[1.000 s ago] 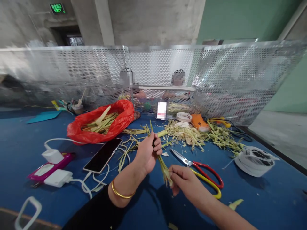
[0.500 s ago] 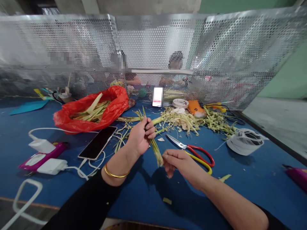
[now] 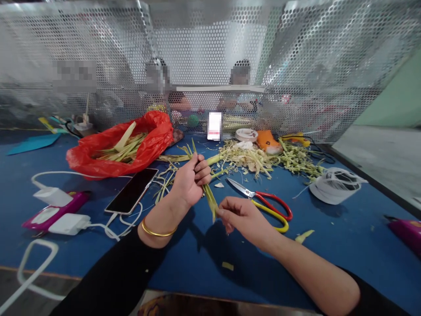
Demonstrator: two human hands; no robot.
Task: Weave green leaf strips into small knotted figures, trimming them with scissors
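My left hand point(image 3: 194, 177) is closed around a bundle of pale green plant strips point(image 3: 209, 199), which look like dried husk or leaf. Thin tips stick up above the fist, and the wider end slants down to the right below it. At that lower end my right hand point(image 3: 235, 215) pinches the edge of the strips between thumb and fingers. Just behind my right hand lie scissors point(image 3: 251, 193) with one red and one yellow handle, blades pointing to the back left. A small cut scrap point(image 3: 227, 266) rests on the table nearer to me.
On the left stand a red plastic bag point(image 3: 79, 151) of strips, a phone point(image 3: 131, 193) on its cable and a purple power strip point(image 3: 42, 219). Heaped trimmings point(image 3: 253, 160) lie behind the scissors, a white roll point(image 3: 332, 188) right. A perforated metal screen point(image 3: 210, 48) closes the back; people sit beyond.
The view has tilted down slightly. My right hand has come a little closer to the lower end of the bundle, while my left hand keeps its grip.
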